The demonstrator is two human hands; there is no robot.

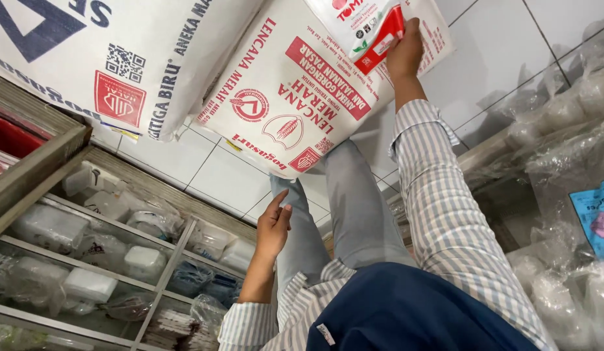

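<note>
Packet (370, 29), red and white, pinched in my right hand (406, 52) over the sack (295, 97).
Its long axis slants across the frame's top; my left hand (272, 227) hangs loosely open, holding nothing.

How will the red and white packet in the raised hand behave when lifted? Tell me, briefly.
Probably light: the right hand holds the red and white packet up alone, gripping one edge. Likely floppy rather than stiff, since its printed film looks bent where the fingers pinch it. The glossy surface may be a bit slippery, so an edge grip could slide.
</note>
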